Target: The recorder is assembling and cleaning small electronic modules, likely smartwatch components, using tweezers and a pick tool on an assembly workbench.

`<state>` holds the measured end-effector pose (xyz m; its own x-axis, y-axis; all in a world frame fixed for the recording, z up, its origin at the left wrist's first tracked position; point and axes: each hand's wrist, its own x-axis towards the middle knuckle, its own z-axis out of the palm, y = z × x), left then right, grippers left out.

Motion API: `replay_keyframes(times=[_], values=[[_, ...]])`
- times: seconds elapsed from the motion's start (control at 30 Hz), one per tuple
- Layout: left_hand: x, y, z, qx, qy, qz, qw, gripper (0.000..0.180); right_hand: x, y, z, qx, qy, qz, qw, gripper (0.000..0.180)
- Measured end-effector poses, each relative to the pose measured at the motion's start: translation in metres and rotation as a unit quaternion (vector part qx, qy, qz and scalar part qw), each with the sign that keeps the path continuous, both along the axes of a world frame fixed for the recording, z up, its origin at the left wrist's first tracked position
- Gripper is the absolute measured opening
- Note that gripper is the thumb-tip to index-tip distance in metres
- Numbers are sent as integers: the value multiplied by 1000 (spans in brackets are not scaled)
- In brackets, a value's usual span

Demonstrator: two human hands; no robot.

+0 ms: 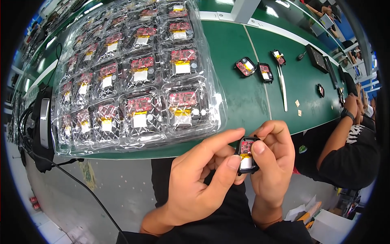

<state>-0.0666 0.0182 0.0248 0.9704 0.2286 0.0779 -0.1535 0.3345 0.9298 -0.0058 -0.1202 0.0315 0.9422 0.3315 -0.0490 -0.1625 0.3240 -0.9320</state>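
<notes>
Together, left hand [199, 179] and right hand [273, 162] gripping case [246, 149], near table edge [306, 126], room between tray [219, 116] and tweezers [282, 88]

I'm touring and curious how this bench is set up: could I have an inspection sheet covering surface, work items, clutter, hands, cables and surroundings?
Surface: green tabletop, crossed by a thin pale line.
Job's things: black-cased unit with red circuit board, held; three similar units near the tweezers; clear plastic tray at left, holding rows more.
Clutter: two small tan pieces, right of the tweezers.
Hands: left hand and right hand both grip the held unit, thumbs on its near face.
Cables: black cable trailing at lower left.
Surroundings: co-worker in a dark top at right; white box at lower right.
</notes>
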Motion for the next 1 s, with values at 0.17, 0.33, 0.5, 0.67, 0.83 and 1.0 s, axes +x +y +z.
replay_keyframes(times=[0.17, 0.33, 0.5, 0.67, 0.83, 1.0], values=[[0, 2, 1, 19, 15, -25, 999, 36, 0, -1, 0, -1, 3, 2, 1000, 20], [-1, -1, -10, -31, -1, -40, 999, 46, -2, 0, 3, -4, -7, -9, 1000, 22], [-4, 2, -20, 3, -29, -33, 999, 64, -4, -3, -2, -23, -27, -7, 999, 26], [-6, 4, -21, -17, -63, -25, 998, 65, 19, -20, 2, -127, -142, 29, 981, 30], [-12, -10, -12, -211, 1, -88, 974, 77, 105, -37, -16, -557, -358, -263, 701, 22], [-11, -11, -16, -322, 18, -196, 926, 76, 128, -61, -23, -656, -337, -178, 652, 22]])
